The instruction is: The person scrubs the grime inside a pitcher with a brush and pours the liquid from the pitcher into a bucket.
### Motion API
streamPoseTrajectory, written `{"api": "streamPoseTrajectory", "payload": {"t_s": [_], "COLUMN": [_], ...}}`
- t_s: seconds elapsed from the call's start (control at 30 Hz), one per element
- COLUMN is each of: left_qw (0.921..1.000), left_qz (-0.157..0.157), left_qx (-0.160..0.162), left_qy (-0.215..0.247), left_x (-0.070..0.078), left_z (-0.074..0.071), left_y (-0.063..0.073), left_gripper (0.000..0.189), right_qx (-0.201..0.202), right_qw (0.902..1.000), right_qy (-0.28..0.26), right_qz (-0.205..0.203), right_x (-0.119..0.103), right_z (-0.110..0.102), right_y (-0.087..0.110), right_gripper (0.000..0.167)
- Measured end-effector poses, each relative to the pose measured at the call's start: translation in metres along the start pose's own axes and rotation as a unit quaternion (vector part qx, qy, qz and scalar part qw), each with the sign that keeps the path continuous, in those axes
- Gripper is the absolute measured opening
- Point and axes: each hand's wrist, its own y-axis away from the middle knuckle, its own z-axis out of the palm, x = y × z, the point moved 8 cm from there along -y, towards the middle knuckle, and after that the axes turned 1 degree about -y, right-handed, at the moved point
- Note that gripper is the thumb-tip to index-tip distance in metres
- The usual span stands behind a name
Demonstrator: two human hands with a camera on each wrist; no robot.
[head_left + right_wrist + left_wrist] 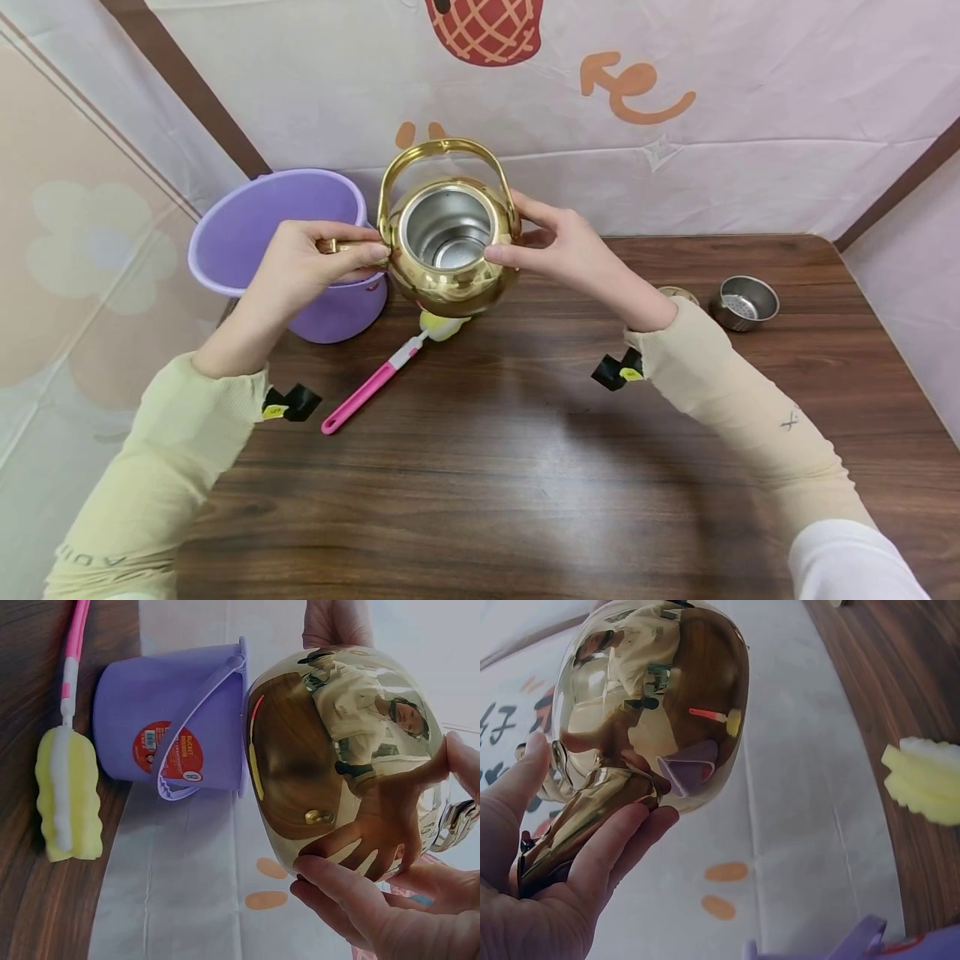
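Note:
A shiny gold teapot (453, 289) with a raised hoop handle is held up above the table, its lidless mouth tipped toward the head camera and its steel inside showing. My left hand (309, 257) grips the spout (592, 817), thumb on one side and fingers on the other. On the opposite side, my right hand (558, 242) holds the round body, thumb at the rim and fingers spread against the wall. Below the pot lies a sponge brush with a pink handle (365, 396) and a yellow head (67, 791), partly covered by the pot in the head view.
A purple bucket (337, 312) stands at the back left, close behind my left hand. At the right sit a small steel strainer cup (745, 302) and a gold round piece (678, 293), mostly hidden by my right forearm. A printed cloth (750, 183) hangs behind the wooden table (480, 500).

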Motion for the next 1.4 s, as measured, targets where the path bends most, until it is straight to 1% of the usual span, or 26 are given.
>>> {"api": "streamPoseTrajectory", "payload": {"t_s": [0.07, 0.13, 0.2, 0.27, 0.33, 0.4, 0.57, 0.7, 0.83, 0.9, 1.07, 1.23, 1.33, 1.4], "left_qw": [0.9996, 0.9972, 0.9925, 0.9875, 0.9833, 0.9806, 0.9785, 0.9773, 0.982, 0.9831, 0.9836, 0.9844, 0.9847, 0.9864], "left_qz": [0.001, 0.003, 0.003, 0.003, 0.004, 0.008, 0.017, 0.019, 0.018, 0.019, 0.017, 0.009, 0.006, 0.001], "left_qx": [-0.004, -0.006, -0.006, -0.008, -0.01, -0.019, -0.045, -0.057, -0.072, -0.076, -0.084, -0.09, -0.094, -0.099], "left_qy": [-0.028, -0.074, -0.122, -0.158, -0.182, -0.195, -0.201, -0.203, -0.174, -0.165, -0.158, -0.151, -0.147, -0.131], "left_x": [0.0, 0.0, -0.001, -0.001, -0.001, -0.001, -0.002, -0.005, -0.008, -0.01, -0.014, -0.018, -0.019, -0.02], "left_z": [0.004, 0.007, 0.009, 0.012, 0.015, 0.019, 0.031, 0.04, 0.052, 0.057, 0.067, 0.077, 0.084, 0.089], "left_y": [-0.002, -0.003, -0.004, -0.005, -0.007, -0.008, -0.008, -0.008, -0.009, -0.009, -0.01, -0.01, -0.01, -0.009], "left_gripper": [0.031, 0.036, 0.038, 0.038, 0.038, 0.037, 0.037, 0.036, 0.034, 0.033, 0.032, 0.032, 0.032, 0.033], "right_qx": [0.001, 0.004, 0.005, 0.008, 0.012, 0.016, 0.023, 0.027, 0.033, 0.032, 0.021, 0.016, 0.015, 0.018], "right_qw": [1.0, 1.0, 1.0, 0.9999, 0.9998, 0.9997, 0.9991, 0.9984, 0.9977, 0.9976, 0.9969, 0.9965, 0.9959, 0.9946], "right_qy": [-0.001, 0.005, 0.007, 0.011, 0.012, 0.012, 0.013, 0.017, 0.027, 0.029, 0.028, 0.024, 0.036, 0.054], "right_qz": [0.002, 0.001, 0.001, 0.001, 0.006, 0.015, 0.034, 0.046, 0.053, 0.055, 0.07, 0.079, 0.082, 0.087], "right_x": [0.002, 0.004, 0.006, 0.008, 0.009, 0.011, 0.017, 0.025, 0.032, 0.034, 0.039, 0.043, 0.046, 0.048], "right_z": [-0.003, -0.005, -0.007, -0.009, -0.011, -0.014, -0.019, -0.022, -0.027, -0.029, -0.032, -0.036, -0.039, -0.041], "right_y": [0.004, 0.008, 0.012, 0.016, 0.02, 0.023, 0.034, 0.042, 0.051, 0.055, 0.065, 0.074, 0.079, 0.083], "right_gripper": [0.07, 0.069, 0.069, 0.068, 0.067, 0.068, 0.068, 0.068, 0.069, 0.069, 0.068, 0.066, 0.065, 0.065]}}
